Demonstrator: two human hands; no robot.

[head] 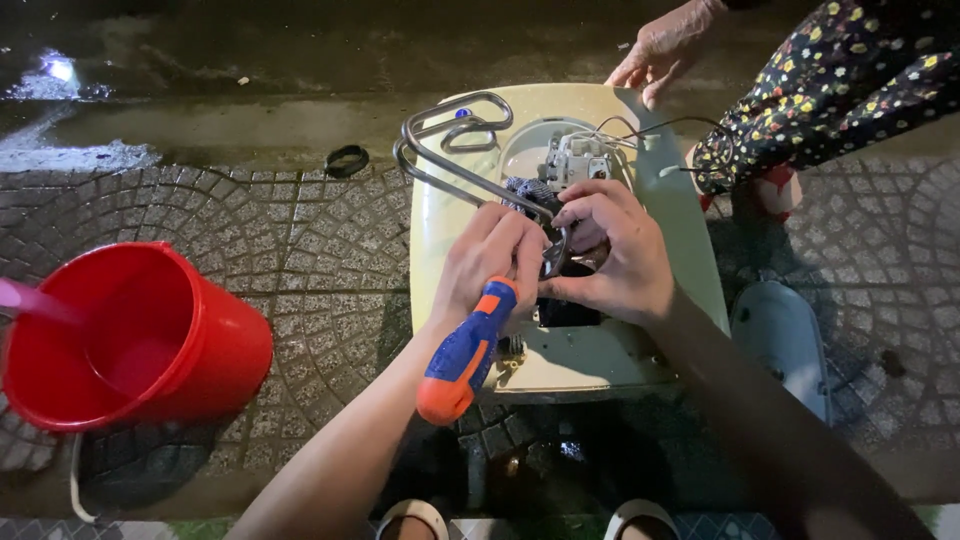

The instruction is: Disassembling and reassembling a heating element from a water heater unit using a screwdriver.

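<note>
Nearest you were your own sandals, poking in at the bottom edge, toes toward the heater. Just above them your left hand was wrapped around a screwdriver with a blue and orange handle, butt end pointing back at you, the shaft hidden under your fingers. Your right hand sat just beside it, fingers pinched on the round flange at the mouth of the heater's opening; how firmly it gripped, you couldn't tell from here. From that flange a bent metal element looped up and to the left, clear of the casing. The heater itself, cream-coloured, lay flat on the patterned paving, with a grey thermostat block and thin wires showing in the round recess beyond your knuckles. Another person's hand rested on the far corner of the casing, a floral sleeve behind it. A red bucket stood well off to your left, a small black ring lay on the ground near the kerb, and a grey cover lay to the right.
</note>
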